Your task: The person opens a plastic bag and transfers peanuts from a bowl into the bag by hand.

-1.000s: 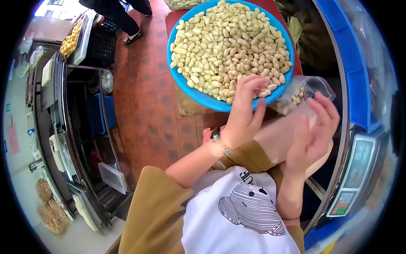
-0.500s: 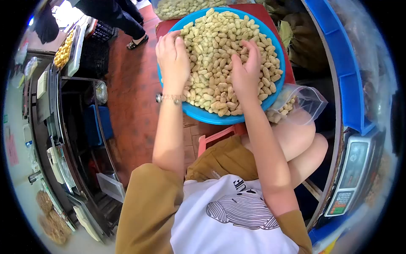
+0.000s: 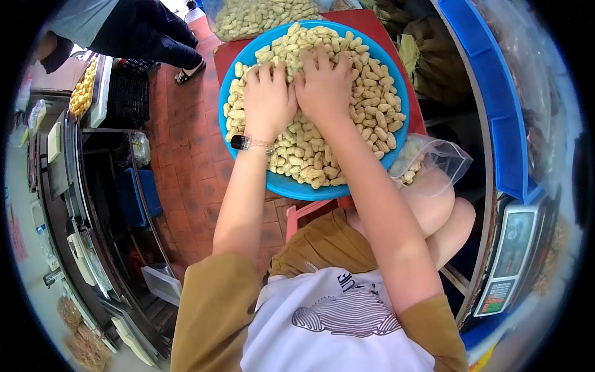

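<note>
A wide blue basin is heaped with unshelled peanuts. Both hands rest on the pile, side by side, thumbs close together near its middle. My left hand lies palm down with its fingers apart, the tips partly sunk among the peanuts. Just to the right, my right hand is also palm down with spread fingers, its tips touching peanuts farther back. Whatever lies under the palms is hidden. By my knee, right of the basin, is a clear plastic bag with some peanuts in it.
The basin stands on a red table. Behind it sits a larger clear bag of peanuts. A digital scale and blue trays are at right. Metal shelving lines the left; a person stands beyond.
Both hands have moved inward across the peanuts and now lie close together instead of at opposite sides. The basin appears slightly lower and farther left. More of the other person shows.
</note>
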Demonstrator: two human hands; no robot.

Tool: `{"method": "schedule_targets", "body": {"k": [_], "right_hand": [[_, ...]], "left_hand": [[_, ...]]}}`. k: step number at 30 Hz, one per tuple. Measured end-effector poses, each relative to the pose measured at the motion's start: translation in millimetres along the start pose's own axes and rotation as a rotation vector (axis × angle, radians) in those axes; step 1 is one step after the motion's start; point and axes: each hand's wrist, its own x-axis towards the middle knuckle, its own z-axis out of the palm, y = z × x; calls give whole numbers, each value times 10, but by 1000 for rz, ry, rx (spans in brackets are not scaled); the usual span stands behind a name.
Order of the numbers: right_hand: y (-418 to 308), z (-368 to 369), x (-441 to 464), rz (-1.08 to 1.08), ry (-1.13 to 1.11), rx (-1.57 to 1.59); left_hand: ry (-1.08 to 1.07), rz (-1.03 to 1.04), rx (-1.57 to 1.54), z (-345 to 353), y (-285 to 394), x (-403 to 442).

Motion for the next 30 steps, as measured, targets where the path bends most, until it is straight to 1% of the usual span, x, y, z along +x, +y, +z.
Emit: {"method": "schedule_targets", "body": {"k": [2, 5, 8, 11, 14, 18, 20, 21, 23, 24, 25, 26, 28, 29, 30], "right_hand": [[7, -34, 21, -31, -51, -16], [13, -77, 9, -9, -138, 35], [96, -100, -110, 9, -90, 122], [153, -114, -236, -80, -75, 45], [175, -269, -349, -101, -76, 126], [201, -410, -426, -87, -108, 219], [222, -477, -444, -72, -136, 297], [234, -492, -453, -82, -78, 319], [255, -511, -478, -101, 34, 363], [258, -517, -469, -35, 32, 445], [257, -519, -440, 31, 32, 529], [258, -518, -411, 96, 32, 611], [270, -494, -389, 110, 182, 523], [275, -477, -387, 117, 255, 479], [273, -458, -383, 125, 274, 431]], "left_hand": [[-28, 3, -107, 35, -10, -29], [-89, 22, -81, 12, 33, -71], [-140, 19, -116, -85, 99, -79], [-111, 61, -136, -125, 222, -207], [-150, 28, -291, -187, 307, -342], [-321, -85, -515, -370, 365, -388], [-223, -19, -452, -511, 388, -378], [-175, 13, -422, -556, 389, -369], [-19, -46, -291, -592, 360, -365], [59, -75, -225, -599, 343, -370], [79, -161, -210, -599, 332, -388], [112, -199, -185, -570, 325, -405], [181, -279, -136, -476, 303, -454], [146, -296, -70, -441, 293, -475], [86, -309, -12, -378, 285, -505]]}}
